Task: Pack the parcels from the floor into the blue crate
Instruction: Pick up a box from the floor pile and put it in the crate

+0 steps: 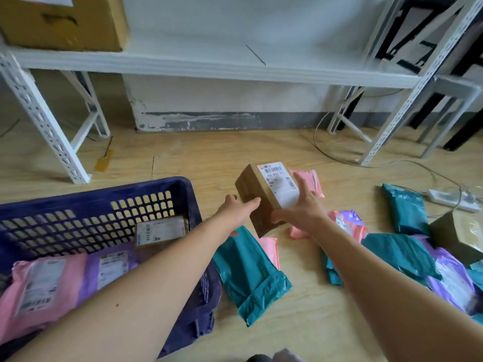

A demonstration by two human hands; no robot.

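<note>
A brown cardboard box (pixel 264 194) with a white shipping label is lifted above the floor, tilted, between both hands. My left hand (pixel 239 207) holds its left side and my right hand (pixel 300 205) grips its right side and lower edge. The blue crate (pixel 146 189) stands on the floor at the left. It holds a pink mailer (pixel 41 286), a purple mailer (pixel 112 265) and a small brown box (pixel 160 231). Teal mailers (pixel 251 275), pink mailers (pixel 311 178) and purple mailers (pixel 452 278) lie on the wooden floor under and right of the hands.
A white metal shelf (pixel 209 64) runs along the wall with a large cardboard box (pixel 65 22) on it. Its legs (pixel 47 126) stand left and right. A power strip (pixel 449 197) and cables lie at the right, near an open brown box (pixel 462 236).
</note>
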